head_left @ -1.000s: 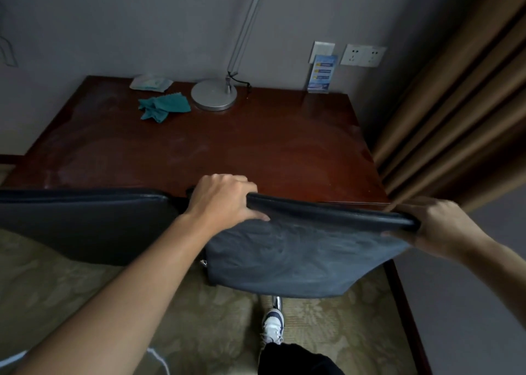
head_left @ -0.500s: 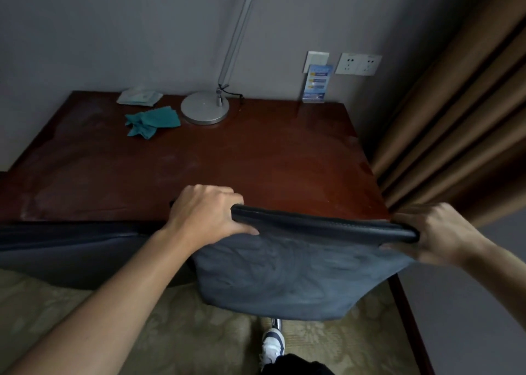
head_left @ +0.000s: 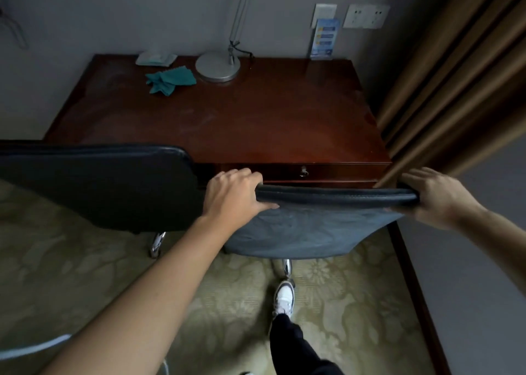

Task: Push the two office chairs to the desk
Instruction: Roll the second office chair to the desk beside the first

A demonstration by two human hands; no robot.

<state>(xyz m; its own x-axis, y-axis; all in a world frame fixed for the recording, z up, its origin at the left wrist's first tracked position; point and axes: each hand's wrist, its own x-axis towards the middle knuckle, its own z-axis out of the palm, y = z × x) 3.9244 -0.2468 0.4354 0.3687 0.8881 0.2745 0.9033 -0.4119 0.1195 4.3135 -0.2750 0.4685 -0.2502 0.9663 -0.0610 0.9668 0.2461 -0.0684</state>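
Two dark office chairs stand side by side at the front of a reddish-brown wooden desk (head_left: 256,118). The right chair (head_left: 313,226) shows its blue-grey backrest toward me. My left hand (head_left: 233,192) grips the top edge of that backrest at its left end, fingers curled over it. My right hand (head_left: 435,195) grips the same top edge at its right corner. The left chair (head_left: 99,187) has a darker backrest and neither hand touches it. The desk's drawer front with a small key (head_left: 304,172) shows just above the right chair's back.
On the desk's far side lie a silver lamp base (head_left: 217,67), a teal cloth (head_left: 170,80), a pale packet (head_left: 155,59) and a blue card (head_left: 323,39). Brown curtains (head_left: 455,76) hang at the right. My white shoe (head_left: 284,299) stands on patterned carpet (head_left: 71,275).
The view has pulled back and tilted down: the desk's drawer front now shows above the right chair's back, and more carpet and both chair posts are visible. Both hands keep their grip.
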